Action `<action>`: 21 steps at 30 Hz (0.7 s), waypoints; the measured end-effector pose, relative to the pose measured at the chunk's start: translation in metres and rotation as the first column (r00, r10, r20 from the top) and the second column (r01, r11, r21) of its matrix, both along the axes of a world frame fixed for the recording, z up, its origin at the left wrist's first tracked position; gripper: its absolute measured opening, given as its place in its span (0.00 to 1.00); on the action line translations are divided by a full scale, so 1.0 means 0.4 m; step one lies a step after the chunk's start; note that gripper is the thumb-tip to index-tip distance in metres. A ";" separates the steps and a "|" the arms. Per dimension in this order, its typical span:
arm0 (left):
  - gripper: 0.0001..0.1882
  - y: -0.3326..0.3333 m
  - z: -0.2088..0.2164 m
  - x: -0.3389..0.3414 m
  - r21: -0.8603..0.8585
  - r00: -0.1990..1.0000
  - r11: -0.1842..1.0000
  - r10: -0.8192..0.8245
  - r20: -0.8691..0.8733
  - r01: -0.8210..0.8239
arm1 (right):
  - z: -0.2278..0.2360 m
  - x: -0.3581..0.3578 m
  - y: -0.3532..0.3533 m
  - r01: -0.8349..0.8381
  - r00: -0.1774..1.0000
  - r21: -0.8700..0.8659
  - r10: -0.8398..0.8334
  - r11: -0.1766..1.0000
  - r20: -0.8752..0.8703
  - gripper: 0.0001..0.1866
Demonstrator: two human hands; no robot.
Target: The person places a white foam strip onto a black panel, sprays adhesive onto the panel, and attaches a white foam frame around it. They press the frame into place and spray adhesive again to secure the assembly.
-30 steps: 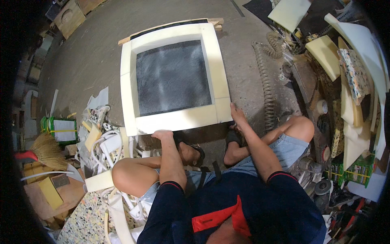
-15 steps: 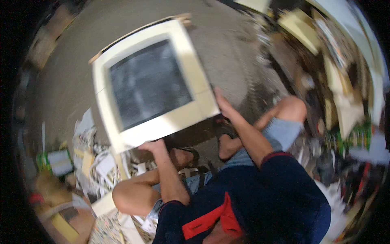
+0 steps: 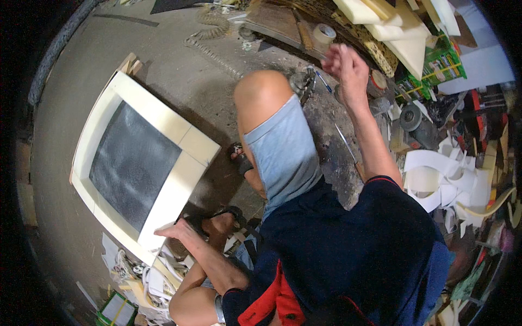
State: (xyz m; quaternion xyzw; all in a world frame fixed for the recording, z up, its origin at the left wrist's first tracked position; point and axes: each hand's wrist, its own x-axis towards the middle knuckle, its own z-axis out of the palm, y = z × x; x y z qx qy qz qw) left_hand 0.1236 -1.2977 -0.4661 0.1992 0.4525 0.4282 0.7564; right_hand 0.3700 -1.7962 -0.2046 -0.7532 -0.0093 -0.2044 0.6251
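A wooden frame padded with cream foam around a dark panel [image 3: 136, 163] sits tilted at the left. My left hand [image 3: 178, 229] grips its near edge, thumb on top of the foam; the fingers underneath are hidden. Pen lines cross the foam near its right corner. My right hand [image 3: 348, 68] is raised at the upper right, away from the frame, fingers apart and slightly curled, with nothing visible in them. Nearest to it are a roll of tape [image 3: 325, 29] and a wooden-handled tool [image 3: 303, 33]. A long thin blade [image 3: 345, 140] and a blue pen [image 3: 323, 80] lie below it.
A coiled hose [image 3: 209, 43] runs over the floor at the top. Cream foam pieces [image 3: 405, 46] and green boxes [image 3: 443, 62] are piled at upper right. White offcuts [image 3: 427, 160] lie at right, more scraps [image 3: 160, 282] at lower left. My bent knee [image 3: 266, 89] stands between the hands.
My right hand has let go of the frame and moved to the upper right. My left hand still holds the frame. The view has turned right, so the frame appears farther left and lower.
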 end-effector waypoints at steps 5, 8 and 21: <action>0.38 0.031 -0.056 0.011 0.015 0.992 0.996 -0.088 -0.089 0.090 | -0.355 -0.123 -0.176 -0.068 0.596 -0.466 -0.339 0.882 -0.728 0.45; 0.35 -0.038 -0.036 0.054 -0.067 0.977 0.981 -0.189 -0.094 0.183 | -0.521 -0.106 -0.167 -0.056 0.635 -0.560 -0.403 0.827 -0.659 0.60; 0.63 -0.208 0.030 0.376 -0.327 0.657 0.644 -0.749 -0.087 0.692 | -0.608 0.040 -0.147 0.057 0.703 -0.615 -0.469 0.787 -0.535 0.35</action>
